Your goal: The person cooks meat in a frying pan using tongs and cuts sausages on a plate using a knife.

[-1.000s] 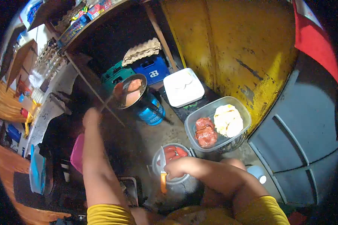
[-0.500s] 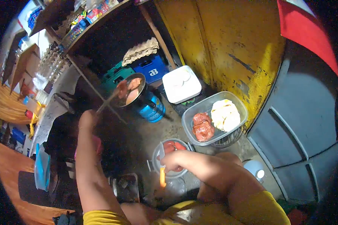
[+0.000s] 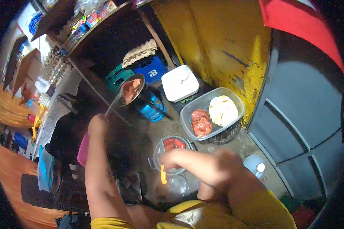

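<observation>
My left hand is closed around the handle of a spatula, whose far end is in a frying pan with pieces of meat. The pan sits by a blue canister. My right hand grips a knife with an orange handle, its blade pointing away from me, over a round pot holding several red sausages. Ahead of that hand, a clear plastic container holds reddish patties and fried eggs.
A white lidded box stands beyond the container, near blue and green crates. A yellow metal panel and grey drawers border the right. A blue-grey jug stands near my right knee.
The camera view has shifted. My left hand has moved slightly, and the spatula now lies differently over the meat in the pan. My right hand stays at the pot with the knife.
</observation>
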Motion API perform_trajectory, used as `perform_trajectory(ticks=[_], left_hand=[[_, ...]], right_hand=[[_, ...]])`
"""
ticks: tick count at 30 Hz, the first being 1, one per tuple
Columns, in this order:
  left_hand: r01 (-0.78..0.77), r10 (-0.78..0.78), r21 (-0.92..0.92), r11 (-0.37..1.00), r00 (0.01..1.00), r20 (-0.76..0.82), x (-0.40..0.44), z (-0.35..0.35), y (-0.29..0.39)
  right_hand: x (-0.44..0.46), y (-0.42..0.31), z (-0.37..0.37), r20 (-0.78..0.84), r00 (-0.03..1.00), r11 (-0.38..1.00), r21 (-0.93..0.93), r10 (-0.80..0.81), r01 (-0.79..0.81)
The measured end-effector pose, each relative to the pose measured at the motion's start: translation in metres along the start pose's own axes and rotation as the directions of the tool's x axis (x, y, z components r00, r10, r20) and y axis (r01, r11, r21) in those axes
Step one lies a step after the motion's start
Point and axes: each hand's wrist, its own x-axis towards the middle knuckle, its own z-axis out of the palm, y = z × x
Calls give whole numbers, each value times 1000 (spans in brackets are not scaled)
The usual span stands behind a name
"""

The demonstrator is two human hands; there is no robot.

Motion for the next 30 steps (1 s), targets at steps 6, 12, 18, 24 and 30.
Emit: perform_trajectory(ticks=[6, 12, 18, 24, 30], left_hand=[[44, -43, 18, 999, 999, -33, -5, 7, -5], [89, -87, 119, 989, 996, -24, -29, -1, 8], [91, -85, 107, 990, 994, -62, -39, 11, 9], [44, -38, 76, 996, 996, -76, -49, -19, 31], [-225, 228, 39, 974, 967, -115, -83, -46, 67]], right_hand=[[-25, -12, -1, -95, 995, 997, -70, -19, 12], [-6, -5, 25, -124, 987, 991, -101, -104, 91], [-8, -5, 30, -115, 989, 989, -132, -89, 73], [-16, -4, 30, -122, 990, 992, -116, -69, 55], [-20, -6, 29, -108, 993, 993, -105, -55, 44]])
